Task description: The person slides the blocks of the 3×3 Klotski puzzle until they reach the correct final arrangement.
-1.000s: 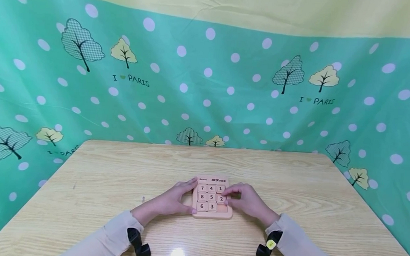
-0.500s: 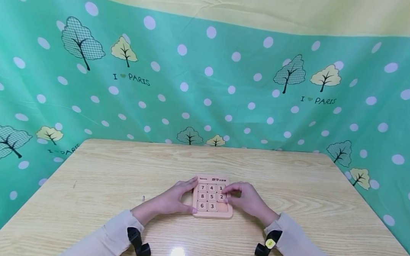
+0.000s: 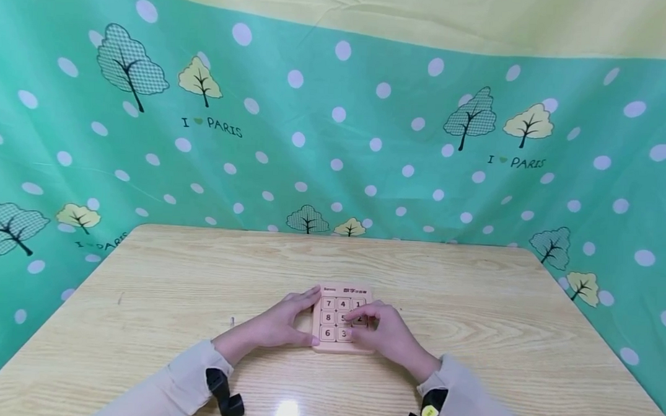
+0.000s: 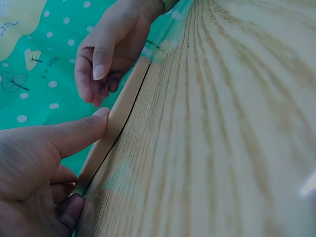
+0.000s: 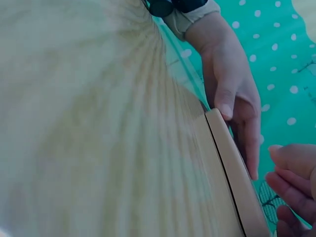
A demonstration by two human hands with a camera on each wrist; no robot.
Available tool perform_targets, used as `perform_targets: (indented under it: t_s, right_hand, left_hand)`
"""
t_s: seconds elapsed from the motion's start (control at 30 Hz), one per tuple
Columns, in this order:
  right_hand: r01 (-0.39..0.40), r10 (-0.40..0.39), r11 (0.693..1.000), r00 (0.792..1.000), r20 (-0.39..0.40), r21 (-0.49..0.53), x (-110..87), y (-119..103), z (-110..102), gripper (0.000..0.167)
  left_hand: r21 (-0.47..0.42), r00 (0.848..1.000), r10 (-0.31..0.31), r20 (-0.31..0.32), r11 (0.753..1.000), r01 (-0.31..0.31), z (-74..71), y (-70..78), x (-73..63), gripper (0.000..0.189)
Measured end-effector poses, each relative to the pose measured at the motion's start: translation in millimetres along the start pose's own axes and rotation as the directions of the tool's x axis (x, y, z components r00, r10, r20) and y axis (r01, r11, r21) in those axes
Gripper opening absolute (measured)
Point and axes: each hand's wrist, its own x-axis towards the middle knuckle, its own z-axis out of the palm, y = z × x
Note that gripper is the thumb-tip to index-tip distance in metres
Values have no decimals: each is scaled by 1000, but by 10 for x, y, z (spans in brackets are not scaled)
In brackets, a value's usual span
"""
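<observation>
Right hand [image 3: 386, 333] has slid left over the board [image 3: 340, 350] on the table [image 3: 196, 270], fingers half-bent, gripping nothing; left hand [image 3: 279, 322], spread, grips its edge. Tiles [image 3: 328, 318] read 741, 852, 63; heading's blurred.

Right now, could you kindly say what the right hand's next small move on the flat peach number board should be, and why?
Perhaps nudge the square peach tile marked 3 gently rightward: the thumb of the bare right hand overlaps its right edge, and the bare left hand holds the number board. The right hand hides the lower-right corner, so room there is unconfirmed.
</observation>
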Motion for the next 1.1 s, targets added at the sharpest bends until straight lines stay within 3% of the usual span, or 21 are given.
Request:
perform_targets:
  t_s: [0.37,0.6,0.87,1.1]
  right_hand:
    - [-57,58,998,997,-45,28,-37,-55,192,21]
    - [-43,44,999,997,-67,14,-39,-37,260,23]
    - [-43,49,997,995,-85,70,-38,-70,288,24]
    - [-32,31,999,996,-86,-6,-41,-82,286,21]
  left_hand:
    - [9,1000,11,0,1000,-11,0,-11,7,92]
    - [-2,1000,13,2,1000,-13,2,-23,7,92]
    - [-2,1000,22,0,1000,-22,-2,-36,9,92]
    - [-8,1000,16,-1,1000,-16,5,-19,1,91]
